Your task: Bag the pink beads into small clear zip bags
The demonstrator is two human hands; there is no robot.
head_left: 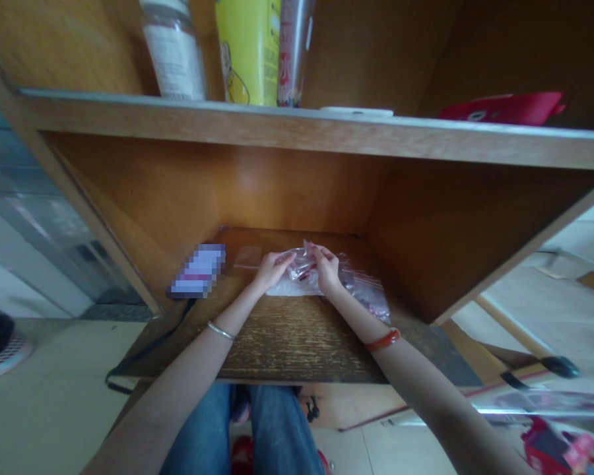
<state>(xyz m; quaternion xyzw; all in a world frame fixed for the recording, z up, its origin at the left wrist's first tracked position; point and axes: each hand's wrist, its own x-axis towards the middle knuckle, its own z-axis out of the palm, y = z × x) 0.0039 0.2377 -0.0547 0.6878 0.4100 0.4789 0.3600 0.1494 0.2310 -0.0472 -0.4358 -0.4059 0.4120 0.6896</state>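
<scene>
Both hands are raised over the wooden desk top (277, 336), pinching a small clear plastic bag (301, 262) between them. My left hand (274, 269) is closed on the bag's left side. On its right side, the fingers of my right hand (327, 267) are closed as well. What the bag contains is too small to make out. Beneath the hands lies a white sheet or cloth (292, 286). Several clear zip bags (369, 293) with small reddish items lie right of my right hand. Another small flat clear bag (248, 257) rests left of my left hand.
A phone (198, 270) with a dark strap (178, 330) lies on the left. Above runs a shelf (327, 135) bearing a jar (173, 59), a yellow container (250, 53) and a red pouch (502, 109). Wooden side walls bound the niche.
</scene>
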